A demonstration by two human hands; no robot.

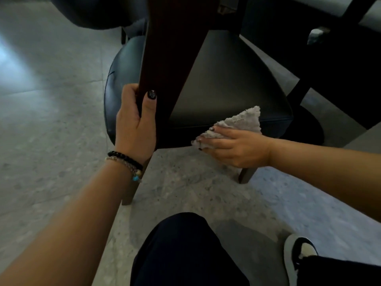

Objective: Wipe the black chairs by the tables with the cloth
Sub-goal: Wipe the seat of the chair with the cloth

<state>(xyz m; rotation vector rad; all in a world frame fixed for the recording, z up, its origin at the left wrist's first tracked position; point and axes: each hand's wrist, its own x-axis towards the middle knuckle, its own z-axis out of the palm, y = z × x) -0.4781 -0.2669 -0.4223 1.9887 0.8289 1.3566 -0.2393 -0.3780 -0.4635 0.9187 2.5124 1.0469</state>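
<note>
A black chair (231,83) with a padded seat stands in front of me, seen from behind and above. My left hand (134,124) grips the dark brown wooden back post (169,58) of the chair, thumb on its near face. My right hand (233,147) presses a grey cloth (241,122) flat against the rear edge of the black seat, fingers straight and pointing left. Part of the cloth sticks up beyond the fingers over the seat.
Two brown chair legs (246,175) stand on the grey speckled floor (51,120). A dark table leg and frame (321,65) rise at the right. Another black chair (97,11) sits at the top left. My knee (185,250) and shoe (299,254) are at the bottom.
</note>
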